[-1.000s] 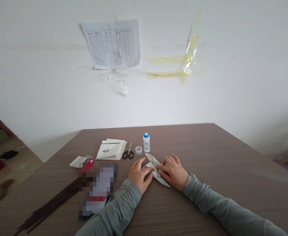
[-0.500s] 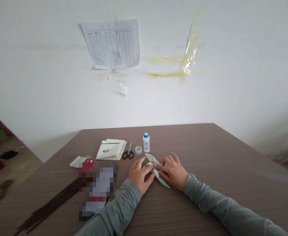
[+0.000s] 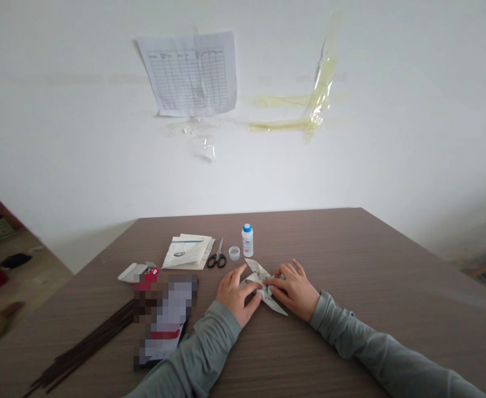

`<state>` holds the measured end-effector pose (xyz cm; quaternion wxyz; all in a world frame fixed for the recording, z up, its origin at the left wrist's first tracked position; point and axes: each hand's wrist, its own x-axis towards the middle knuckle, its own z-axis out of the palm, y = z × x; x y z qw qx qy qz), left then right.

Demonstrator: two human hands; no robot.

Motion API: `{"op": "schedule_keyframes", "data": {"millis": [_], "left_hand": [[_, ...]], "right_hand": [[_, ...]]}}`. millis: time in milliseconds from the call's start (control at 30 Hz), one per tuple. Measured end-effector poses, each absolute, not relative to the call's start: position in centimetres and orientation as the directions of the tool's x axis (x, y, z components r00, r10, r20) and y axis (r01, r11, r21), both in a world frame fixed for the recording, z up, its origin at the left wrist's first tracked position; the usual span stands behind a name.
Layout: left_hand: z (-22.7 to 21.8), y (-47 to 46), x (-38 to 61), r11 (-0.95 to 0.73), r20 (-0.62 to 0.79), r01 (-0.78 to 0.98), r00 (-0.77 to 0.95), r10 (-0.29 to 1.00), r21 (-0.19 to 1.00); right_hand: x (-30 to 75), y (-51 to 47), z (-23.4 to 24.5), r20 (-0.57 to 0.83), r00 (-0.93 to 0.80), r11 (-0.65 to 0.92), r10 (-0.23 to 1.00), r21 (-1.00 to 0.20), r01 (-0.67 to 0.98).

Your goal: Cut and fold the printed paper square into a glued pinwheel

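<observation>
A folded piece of printed paper [image 3: 258, 271] lies on the brown table [image 3: 350, 260] in front of me. My left hand [image 3: 234, 296] rests on its left side, fingers curled and pressing down on the folds. My right hand [image 3: 295, 288] lies on its right side, its fingertips pinching the paper near the centre. A pointed flap sticks out towards me below my right hand, another points away beyond the fingers. Both arms wear grey sleeves.
Behind the paper stand a small white bottle with a blue cap [image 3: 247, 240] and a loose clear cap [image 3: 234, 253]. Black-handled scissors [image 3: 217, 257] and a stack of paper sheets [image 3: 188, 251] lie further left. Thin dark sticks [image 3: 81, 351] lie at the near left.
Almost nothing has moved. My fingers have shifted slightly on the folded paper, still pressing it at the centre.
</observation>
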<state>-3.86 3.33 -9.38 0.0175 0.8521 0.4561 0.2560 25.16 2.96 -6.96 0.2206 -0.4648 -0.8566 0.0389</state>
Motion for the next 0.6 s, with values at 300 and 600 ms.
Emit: {"op": "schedule_keyframes", "data": {"millis": [300, 600], "left_hand": [[-9.0, 3.2, -3.5, -0.578, 0.449, 0.762, 0.424, 0.786, 0.292], [-9.4, 3.5, -3.8, -0.586, 0.438, 0.756, 0.439, 0.785, 0.293]], "right_hand": [[25.6, 3.2, -7.2, 0.352, -0.483, 0.588, 0.802, -0.321, 0.742], [24.8, 2.7, -6.0, 0.284, -0.486, 0.553, 0.827, -0.252, 0.794]]}}
